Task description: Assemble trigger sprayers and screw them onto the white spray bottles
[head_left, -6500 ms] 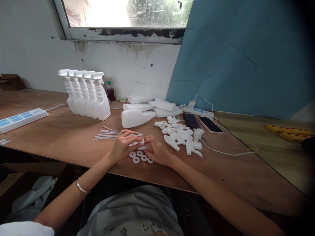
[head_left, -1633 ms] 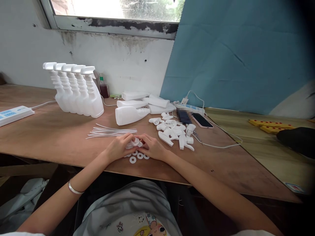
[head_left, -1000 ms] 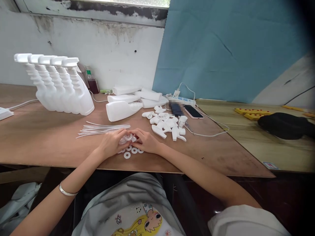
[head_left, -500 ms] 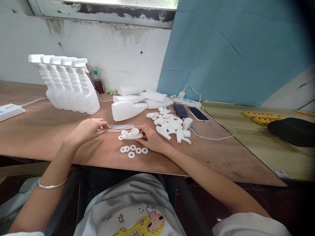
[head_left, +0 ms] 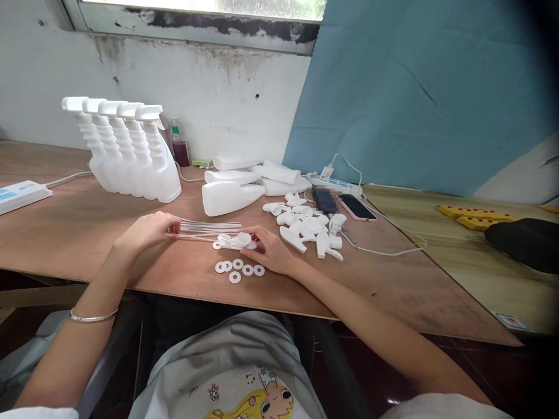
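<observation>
My left hand [head_left: 151, 231] is closed in a pinch at the left ends of the thin white tubes [head_left: 209, 226]. One dip tube [head_left: 196, 237] runs from its fingertips, apart from the bundle, towards the trigger spray head. My right hand [head_left: 271, 249] is closed on that white spray head [head_left: 238, 240], which lies low over the table with its round collar facing up. Whether the tube tip touches the spray head, I cannot tell. Several flat white ring washers [head_left: 234, 277] lie just in front, and one washer [head_left: 216, 245] peeks out beside the spray head.
Several assembled spray bottles [head_left: 126, 157] stand in a row at the back left. Loose bottles [head_left: 231, 198] lie behind the tubes, and a pile of spray heads [head_left: 305, 224] is at the right. A phone [head_left: 358, 207], power strip [head_left: 338, 185] and cable lie beyond.
My left hand has separated one tube from the bundle and holds it angled towards the spray head. My right hand keeps the spray head in about the same place. The view has shifted slightly.
</observation>
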A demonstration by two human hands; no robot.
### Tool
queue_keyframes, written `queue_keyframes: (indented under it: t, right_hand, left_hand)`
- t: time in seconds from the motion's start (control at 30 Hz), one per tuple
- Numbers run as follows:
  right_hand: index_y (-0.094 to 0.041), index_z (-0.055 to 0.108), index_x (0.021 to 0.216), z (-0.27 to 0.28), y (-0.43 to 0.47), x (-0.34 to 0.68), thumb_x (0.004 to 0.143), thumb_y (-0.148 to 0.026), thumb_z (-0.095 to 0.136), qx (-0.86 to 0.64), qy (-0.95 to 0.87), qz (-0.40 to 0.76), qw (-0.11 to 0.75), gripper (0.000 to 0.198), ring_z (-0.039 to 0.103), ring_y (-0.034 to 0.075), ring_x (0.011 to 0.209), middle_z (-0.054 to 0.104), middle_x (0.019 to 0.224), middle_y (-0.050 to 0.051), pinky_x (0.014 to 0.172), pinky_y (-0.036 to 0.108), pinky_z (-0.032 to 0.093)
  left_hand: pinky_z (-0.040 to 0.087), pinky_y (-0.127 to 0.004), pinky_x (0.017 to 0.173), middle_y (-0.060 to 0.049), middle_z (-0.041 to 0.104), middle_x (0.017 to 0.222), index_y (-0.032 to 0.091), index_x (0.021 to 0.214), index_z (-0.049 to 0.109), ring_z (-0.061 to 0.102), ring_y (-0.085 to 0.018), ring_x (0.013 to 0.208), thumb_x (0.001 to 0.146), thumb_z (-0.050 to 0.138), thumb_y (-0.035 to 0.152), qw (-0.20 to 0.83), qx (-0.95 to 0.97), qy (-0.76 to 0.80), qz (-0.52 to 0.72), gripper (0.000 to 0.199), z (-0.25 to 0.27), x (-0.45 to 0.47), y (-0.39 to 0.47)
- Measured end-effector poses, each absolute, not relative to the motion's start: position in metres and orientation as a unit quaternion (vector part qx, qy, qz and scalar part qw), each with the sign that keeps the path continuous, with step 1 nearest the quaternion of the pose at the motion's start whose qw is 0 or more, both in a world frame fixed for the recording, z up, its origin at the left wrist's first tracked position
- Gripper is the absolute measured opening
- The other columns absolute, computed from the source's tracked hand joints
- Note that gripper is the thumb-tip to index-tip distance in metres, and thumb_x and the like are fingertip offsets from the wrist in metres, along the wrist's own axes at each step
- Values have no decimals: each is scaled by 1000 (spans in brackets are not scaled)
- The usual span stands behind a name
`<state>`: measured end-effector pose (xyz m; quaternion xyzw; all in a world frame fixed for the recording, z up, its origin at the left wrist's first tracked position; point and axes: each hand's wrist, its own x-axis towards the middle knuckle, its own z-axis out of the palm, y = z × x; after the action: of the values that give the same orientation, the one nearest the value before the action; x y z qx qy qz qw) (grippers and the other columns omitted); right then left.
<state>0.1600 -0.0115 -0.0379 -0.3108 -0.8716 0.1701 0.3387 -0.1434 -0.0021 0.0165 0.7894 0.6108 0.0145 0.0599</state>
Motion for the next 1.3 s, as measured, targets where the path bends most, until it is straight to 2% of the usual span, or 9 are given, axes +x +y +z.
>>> queue_keyframes:
  t: [0.13,0.27,0.4,0.53,0.63,0.77,1.3]
  right_hand:
    - [-21,47,111,-37,-12,160,81,-30,56,-311,-871,165,343,33,54,16,81,56,102,6,72,31,48]
    - [-20,48,108,-37,-13,160,81,-31,56,-303,-873,163,347,30,56,16,82,57,102,6,71,31,48]
    - [-21,49,107,-37,-12,160,81,-33,56,-288,-877,161,350,30,57,16,83,58,100,5,71,30,48]
    - [-21,50,106,-37,-13,159,81,-35,56,-286,-879,154,349,30,57,16,84,58,99,5,72,30,48]
    - [-20,50,105,-38,-14,159,80,-35,57,-282,-879,148,355,29,56,16,85,58,98,5,73,30,47]
    - [-20,51,101,-38,-15,158,79,-37,58,-281,-876,134,368,28,56,15,79,59,91,4,72,30,48]
    - [-20,51,102,-40,-16,157,78,-39,58,-282,-873,141,372,31,58,16,80,61,94,5,72,32,49]
  left_hand:
    - [34,-25,51,-3,64,74,20,64,58,56,-19,64,70,50,27,36,787,614,46,12,26,-146,-9]
    - [39,-27,52,-3,64,70,22,67,59,58,-20,63,72,52,28,2,772,613,166,11,37,-150,-16]
    - [49,-29,59,-3,65,69,20,73,58,60,-17,60,72,58,42,90,766,515,374,22,40,-126,-25]
    - [54,-30,63,-4,65,71,16,77,53,64,-17,64,71,63,39,244,682,432,538,26,27,-75,-38]
    - [56,-32,66,-5,66,73,15,79,51,65,-18,68,72,63,36,336,652,377,566,25,13,-44,-45]
    - [56,-33,70,-6,68,78,14,83,51,66,-18,74,76,61,33,385,644,345,564,22,2,-30,-48]
    - [56,-34,72,-6,68,79,15,85,49,66,-19,81,78,59,32,348,627,338,610,21,-4,-30,-45]
